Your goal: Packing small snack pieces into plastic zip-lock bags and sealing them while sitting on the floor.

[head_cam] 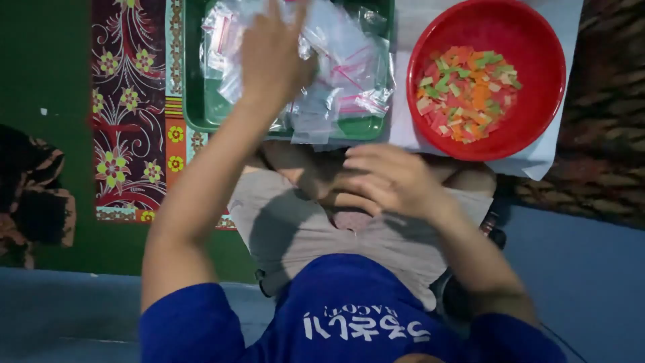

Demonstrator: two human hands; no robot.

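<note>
My left hand (272, 57) reaches forward onto a pile of small clear zip bags (342, 74) lying in a green tray (198, 114). Its fingers are stretched out over the bags and motion-blurred. My right hand (390, 178) hovers above my lap with its fingers curled downward, and whether it holds anything is hidden. To the right of the tray stands a red bowl (537, 47) filled with small cut pieces in orange, green, red and cream (467, 91).
The bowl rests on a white sheet (537, 165). A patterned maroon mat (131, 107) lies left of the tray on a green floor (47, 67). My crossed legs in grey shorts (289, 228) sit just in front of the tray.
</note>
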